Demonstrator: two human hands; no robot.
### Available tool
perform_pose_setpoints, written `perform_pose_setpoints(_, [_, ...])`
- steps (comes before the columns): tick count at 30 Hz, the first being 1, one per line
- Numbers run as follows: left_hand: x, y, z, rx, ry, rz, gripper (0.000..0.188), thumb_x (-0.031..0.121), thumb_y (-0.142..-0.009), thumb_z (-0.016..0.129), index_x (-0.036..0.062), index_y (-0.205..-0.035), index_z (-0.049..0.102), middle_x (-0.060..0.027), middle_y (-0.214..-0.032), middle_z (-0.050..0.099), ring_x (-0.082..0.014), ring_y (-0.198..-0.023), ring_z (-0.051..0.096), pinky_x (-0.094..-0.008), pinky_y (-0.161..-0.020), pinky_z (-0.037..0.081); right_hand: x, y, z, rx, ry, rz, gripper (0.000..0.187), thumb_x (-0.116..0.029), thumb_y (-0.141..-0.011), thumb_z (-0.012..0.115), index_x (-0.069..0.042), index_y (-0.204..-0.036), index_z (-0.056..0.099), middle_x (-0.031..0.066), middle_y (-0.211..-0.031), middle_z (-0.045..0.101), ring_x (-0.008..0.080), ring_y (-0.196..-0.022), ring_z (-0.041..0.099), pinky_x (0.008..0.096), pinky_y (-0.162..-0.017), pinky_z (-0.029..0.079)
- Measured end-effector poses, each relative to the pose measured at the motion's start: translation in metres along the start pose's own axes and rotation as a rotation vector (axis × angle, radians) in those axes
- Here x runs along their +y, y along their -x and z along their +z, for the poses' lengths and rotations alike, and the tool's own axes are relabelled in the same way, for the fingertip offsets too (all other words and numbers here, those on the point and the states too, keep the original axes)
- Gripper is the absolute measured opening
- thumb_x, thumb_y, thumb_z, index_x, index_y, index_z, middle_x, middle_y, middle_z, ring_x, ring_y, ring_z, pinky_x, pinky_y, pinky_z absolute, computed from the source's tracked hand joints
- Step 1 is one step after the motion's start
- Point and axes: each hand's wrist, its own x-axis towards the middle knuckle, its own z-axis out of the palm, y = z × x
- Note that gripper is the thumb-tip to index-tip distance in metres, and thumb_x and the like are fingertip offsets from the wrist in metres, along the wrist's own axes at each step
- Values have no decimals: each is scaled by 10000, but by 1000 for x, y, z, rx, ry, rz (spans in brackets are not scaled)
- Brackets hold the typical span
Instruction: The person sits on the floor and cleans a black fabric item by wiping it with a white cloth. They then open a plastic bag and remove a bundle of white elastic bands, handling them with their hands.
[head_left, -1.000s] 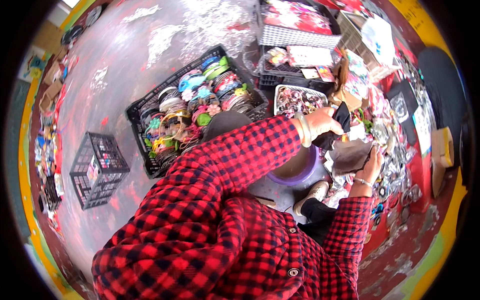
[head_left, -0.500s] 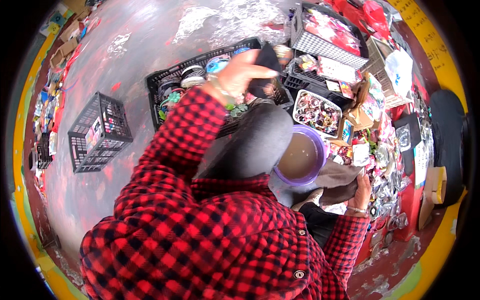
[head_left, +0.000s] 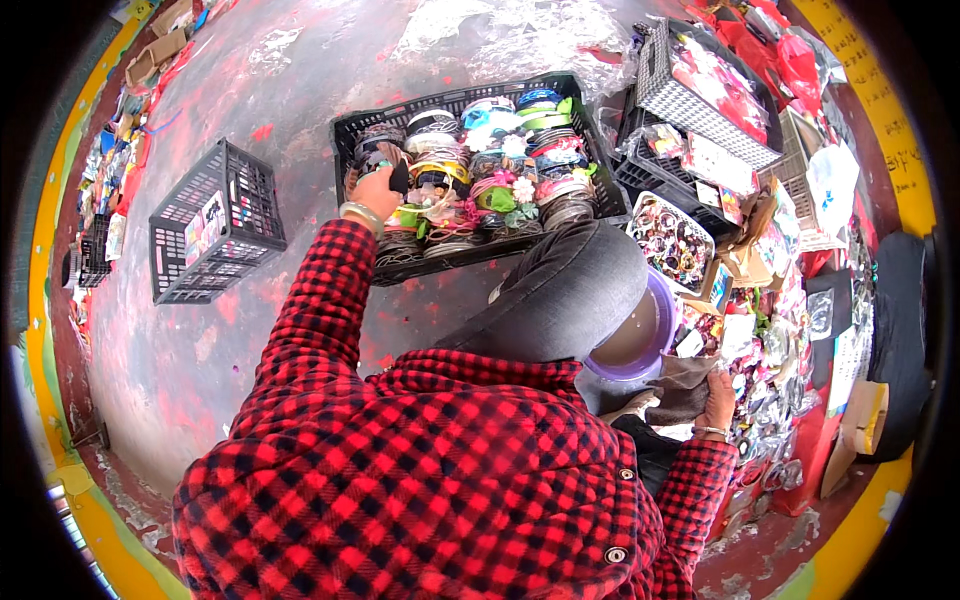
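Work has swung leftward: the left hand, which was beside the brown cloth a second ago and above the right part of the crate half a second later, is now low over the left end of the black crate. Its fingers are curled in, seemingly keeping hold of a black cloth among the bundled headbands; whether it also grips a headband cannot be told. The right hand stays near the purple basin, fingers bent around the edge of the brown cloth. That appears to put handling at the crate with the left, the right merely holding on.
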Motion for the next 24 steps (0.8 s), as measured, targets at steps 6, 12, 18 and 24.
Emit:
perform_pose_setpoints(6, [50, -28, 32, -80, -49, -280, 460, 238, -737, 624, -65, -1055, 486, -276, -974, 610, -390, -925, 603, -446, -814, 480, 3, -2, 11, 56, 113, 54, 225, -119, -870, 543, 9, -1048, 592, 74, -939, 635, 146, -862, 582, 266, -762, 463])
perform_pose_setpoints(12, [9, -95, 134, -122, -162, -449, 568, 297, -854, 484, -33, -1300, 363, -260, -1184, 542, -339, -1164, 501, -455, -973, 380, 8, -11, 7, 52, 699, -87, 209, -153, -854, 547, 4, -963, 632, 50, -853, 636, 131, -763, 579, 271, -677, 460])
perform_pose_setpoints(18, [42, -92, 117, -192, 16, -427, 801, 524, -715, 615, -71, -1232, 473, -314, -1194, 507, -390, -1164, 481, -418, -1008, 352, -22, 9, 35, 238, 868, -86, 231, -230, -821, 577, -10, -875, 627, 22, -762, 603, 107, -705, 532, 294, -633, 439])
perform_pose_setpoints(24, [28, -102, 111, 96, 272, -38, 426, 310, -803, 596, -32, -1059, 595, -213, -958, 643, -326, -930, 615, -379, -815, 460, -37, 36, 76, -249, 1006, -375, 212, -219, -872, 494, -33, -920, 585, 118, -862, 604, 286, -803, 585, 350, -724, 463])
